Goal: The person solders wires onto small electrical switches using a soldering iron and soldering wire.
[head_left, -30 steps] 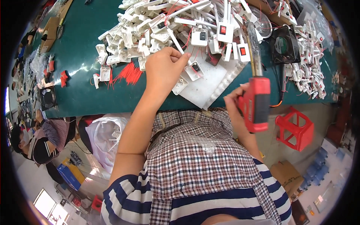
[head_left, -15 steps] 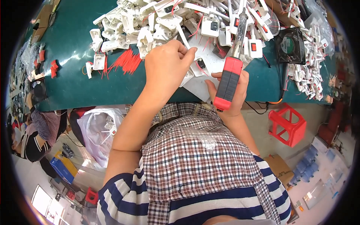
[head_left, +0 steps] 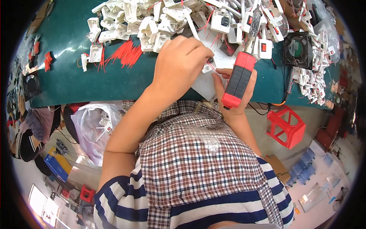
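Note:
My right hand [head_left: 250, 87] is wrapped round a red and black soldering gun [head_left: 239, 78], whose metal tip end points away toward the pile. Its thumb and a finger reach left, close to a small white plastic switch housing [head_left: 208, 68] with a thin red wire. Over that housing, my left hand [head_left: 181, 61] is closed with its fingertips pinched together. What the pinch holds is hidden beneath the fingers. Under the work lies a pale flat board [head_left: 206, 86] on the green table [head_left: 126, 86].
White plastic housings [head_left: 152, 26] are heaped along the far side. Cut red wires [head_left: 126, 53] lie to their right-hand front. A black fan [head_left: 297, 49] stands at the right, beside more white parts [head_left: 310, 78]. Below are a red stool [head_left: 286, 128] and a white bag [head_left: 93, 128].
My left hand has moved slightly right and now covers more of the switch housing. My right hand keeps its hold on the soldering gun. The whole view has shifted a little.

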Demonstrator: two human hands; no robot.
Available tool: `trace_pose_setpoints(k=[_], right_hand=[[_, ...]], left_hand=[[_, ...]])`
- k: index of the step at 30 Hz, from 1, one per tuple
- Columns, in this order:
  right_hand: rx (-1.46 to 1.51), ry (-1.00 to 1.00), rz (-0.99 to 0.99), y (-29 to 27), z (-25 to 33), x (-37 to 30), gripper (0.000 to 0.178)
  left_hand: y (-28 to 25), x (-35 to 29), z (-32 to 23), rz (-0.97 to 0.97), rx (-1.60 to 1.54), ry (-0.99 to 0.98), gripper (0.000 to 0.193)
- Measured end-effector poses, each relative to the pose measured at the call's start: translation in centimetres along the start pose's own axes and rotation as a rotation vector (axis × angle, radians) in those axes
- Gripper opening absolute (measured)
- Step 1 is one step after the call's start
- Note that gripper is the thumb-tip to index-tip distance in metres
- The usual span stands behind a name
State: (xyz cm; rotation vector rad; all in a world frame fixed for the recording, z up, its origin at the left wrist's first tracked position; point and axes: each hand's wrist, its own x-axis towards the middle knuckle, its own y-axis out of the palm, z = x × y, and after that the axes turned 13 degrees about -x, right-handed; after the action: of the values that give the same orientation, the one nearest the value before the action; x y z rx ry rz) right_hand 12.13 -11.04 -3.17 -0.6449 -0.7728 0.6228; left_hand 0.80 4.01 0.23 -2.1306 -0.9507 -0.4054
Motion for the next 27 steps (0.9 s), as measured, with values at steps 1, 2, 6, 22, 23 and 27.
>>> trace_pose_setpoints(k=[1, 2, 6, 22, 23, 27], right_hand=[[-0.03, 0.033, 0.054, 0.0, -0.1, -0.1, 0.061], [-0.03, 0.032, 0.059, 0.0, -0.1, 0.0, 0.061], [-0.049, 0.039, 0.035, 0.2, -0.3, 0.1, 0.059], [0.036, 0.101, 0.031, -2.5, 0.9, 1.5, 0.05], [0.229, 0.36, 0.036, -3.7, 2.8, 1.2, 0.047], [0.245, 0.303, 0.156, -9.0, 4.4, 2.4, 0.034]], left_hand=[[0.1, -0.5, -0.1, 0.048, -0.027, -0.064, 0.016], [0.1, -0.8, -0.1, 0.096, -0.055, -0.129, 0.018], [0.2, -0.9, -0.1, 0.07, -0.05, -0.113, 0.018], [0.4, -0.6, -0.7, 0.057, -0.166, -0.251, 0.013], [0.5, -0.6, -0.7, 0.043, -0.16, -0.238, 0.013], [1.1, -1.0, -0.6, -0.011, -0.154, -0.238, 0.013]])
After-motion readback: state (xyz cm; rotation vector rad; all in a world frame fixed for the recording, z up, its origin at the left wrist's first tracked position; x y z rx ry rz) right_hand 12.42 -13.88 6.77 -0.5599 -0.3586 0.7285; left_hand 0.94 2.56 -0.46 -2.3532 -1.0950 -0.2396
